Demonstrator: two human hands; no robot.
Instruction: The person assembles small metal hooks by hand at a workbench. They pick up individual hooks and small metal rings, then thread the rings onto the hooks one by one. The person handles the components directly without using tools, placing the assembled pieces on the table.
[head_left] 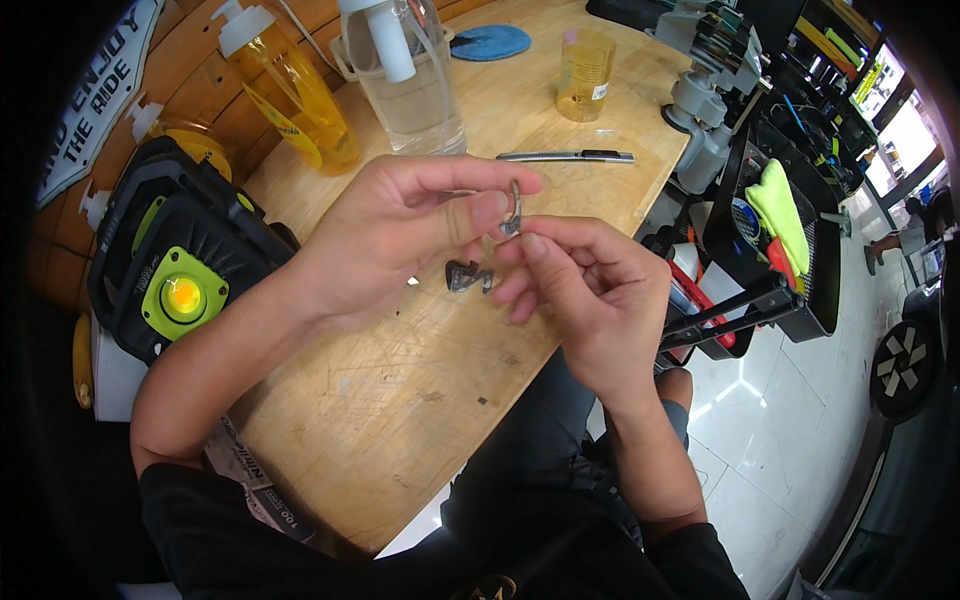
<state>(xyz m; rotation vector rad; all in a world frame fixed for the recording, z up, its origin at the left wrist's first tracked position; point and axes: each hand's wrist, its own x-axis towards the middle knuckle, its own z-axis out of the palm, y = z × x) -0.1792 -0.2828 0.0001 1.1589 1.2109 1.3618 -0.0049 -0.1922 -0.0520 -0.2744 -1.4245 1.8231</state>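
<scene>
Above the wooden table [400, 420], both my hands meet on a small curved grey metal part [516, 208]. My left hand [395, 225] pinches its upper end between thumb and forefinger. The thumb and forefinger of my right hand [600, 300] grip its lower end. Fingertips cover much of the part, so I cannot make out its exact kind. Just beneath the hands lies another small dark metal piece [462, 277] on the tabletop, partly screened by my right fingers. Beyond them rests a grey utility knife [565, 156].
A black-and-green work lamp [180, 290] glows at left. Yellow bottles [300, 110] and a large transparent jug [405, 100] stand behind. An amber cup [585, 80] and a blue round pad [490, 42] sit farther back. At right is a black tool cart [810, 300] with a green cloth [778, 215].
</scene>
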